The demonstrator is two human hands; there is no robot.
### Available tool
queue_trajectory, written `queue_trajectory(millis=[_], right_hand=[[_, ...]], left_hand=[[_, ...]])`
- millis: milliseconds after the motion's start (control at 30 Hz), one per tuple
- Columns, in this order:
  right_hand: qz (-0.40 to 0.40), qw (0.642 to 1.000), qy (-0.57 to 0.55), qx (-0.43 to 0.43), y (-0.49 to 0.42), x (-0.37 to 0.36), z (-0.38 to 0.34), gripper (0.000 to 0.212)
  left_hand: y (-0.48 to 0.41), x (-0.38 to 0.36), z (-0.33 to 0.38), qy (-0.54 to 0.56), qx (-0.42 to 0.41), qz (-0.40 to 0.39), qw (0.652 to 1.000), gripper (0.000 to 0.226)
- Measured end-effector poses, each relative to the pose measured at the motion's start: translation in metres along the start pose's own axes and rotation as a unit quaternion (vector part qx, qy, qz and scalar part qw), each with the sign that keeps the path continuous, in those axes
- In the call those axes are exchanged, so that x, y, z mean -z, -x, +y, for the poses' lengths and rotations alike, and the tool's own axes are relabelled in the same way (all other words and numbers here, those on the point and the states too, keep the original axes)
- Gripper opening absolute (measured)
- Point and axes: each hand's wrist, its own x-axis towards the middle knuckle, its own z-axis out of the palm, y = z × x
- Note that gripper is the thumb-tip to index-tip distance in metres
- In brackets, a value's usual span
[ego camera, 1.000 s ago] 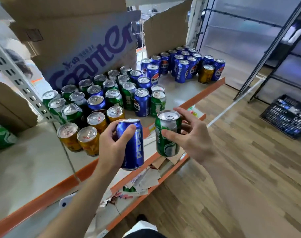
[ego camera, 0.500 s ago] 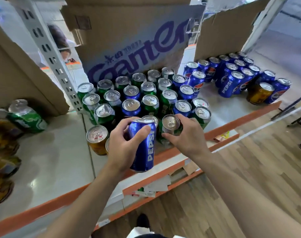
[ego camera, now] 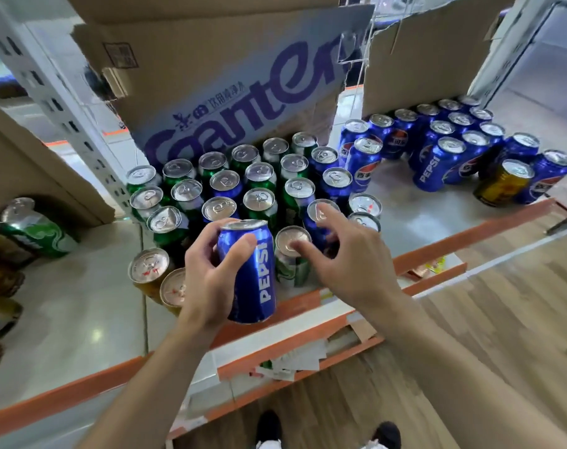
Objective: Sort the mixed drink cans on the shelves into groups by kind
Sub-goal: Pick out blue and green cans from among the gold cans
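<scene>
Setting down green can (ego camera: 291,264) with right hand (ego camera: 350,264): holding it raised a second ago, now standing it on shelf (ego camera: 81,303) in the front row of the mixed cluster, directly before the Ganten box (ego camera: 227,85). Releasing right grip, spreading fingers loosely over the lid, touching it with one fingertip. Keeping Pepsi can (ego camera: 253,273) upright in left hand (ego camera: 207,280), grip wrapped round its body, just left of green can, also before the box. Judging green as placed; expecting Pepsi can to be going to blue group (ego camera: 437,157), right of the box.
</scene>
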Motion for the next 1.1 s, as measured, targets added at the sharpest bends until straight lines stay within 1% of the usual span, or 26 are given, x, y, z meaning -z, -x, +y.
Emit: queue_trajectory(millis=[67, 167, 200, 300, 367, 467, 600, 700, 833, 867, 1000, 1100], right_hand=[[0.005, 0.999, -0.029, 0.039, -0.001, 0.017, 0.013, 0.062], [-0.004, 0.996, -0.048, 0.074, -0.006, 0.043, 0.045, 0.064], [-0.006, 0.996, -0.046, 0.082, -0.007, 0.053, 0.058, 0.064], [-0.012, 0.994, -0.043, 0.104, -0.011, 0.087, 0.097, 0.066], [-0.012, 0.992, -0.046, 0.113, -0.013, 0.110, 0.121, 0.069], [-0.015, 0.992, -0.049, 0.114, -0.011, 0.142, 0.157, 0.070], [-0.018, 0.994, -0.023, 0.109, -0.006, 0.174, 0.207, 0.069], [-0.004, 0.995, -0.010, 0.100, -0.004, 0.188, 0.239, 0.070], [-0.007, 0.997, 0.012, 0.079, -0.008, 0.201, 0.271, 0.071], [-0.011, 0.997, 0.018, 0.076, -0.010, 0.204, 0.278, 0.071], [-0.020, 0.997, 0.040, 0.057, -0.020, 0.212, 0.300, 0.071], [-0.031, 0.998, 0.047, 0.041, -0.030, 0.217, 0.313, 0.072]], left_hand=[[0.003, -0.017, 0.008, -0.016, -0.022, 0.021, 0.999, 0.050], [0.006, -0.052, 0.022, -0.051, -0.051, 0.044, 0.996, 0.041], [0.008, -0.065, 0.027, -0.065, -0.058, 0.051, 0.995, 0.041], [0.015, -0.110, 0.040, -0.114, -0.085, 0.069, 0.987, 0.058], [0.019, -0.141, 0.045, -0.121, -0.086, 0.066, 0.987, 0.066], [0.026, -0.191, 0.047, -0.141, -0.090, 0.054, 0.984, 0.070], [0.034, -0.250, 0.049, -0.169, -0.108, 0.033, 0.979, 0.059], [0.031, -0.280, 0.042, -0.199, -0.120, 0.034, 0.972, 0.056], [0.018, -0.310, 0.033, -0.235, -0.125, 0.043, 0.963, 0.069], [0.013, -0.316, 0.031, -0.237, -0.123, 0.042, 0.963, 0.069], [-0.009, -0.335, 0.021, -0.251, -0.107, 0.044, 0.961, 0.061], [-0.030, -0.348, 0.015, -0.245, -0.090, 0.061, 0.963, 0.047]])
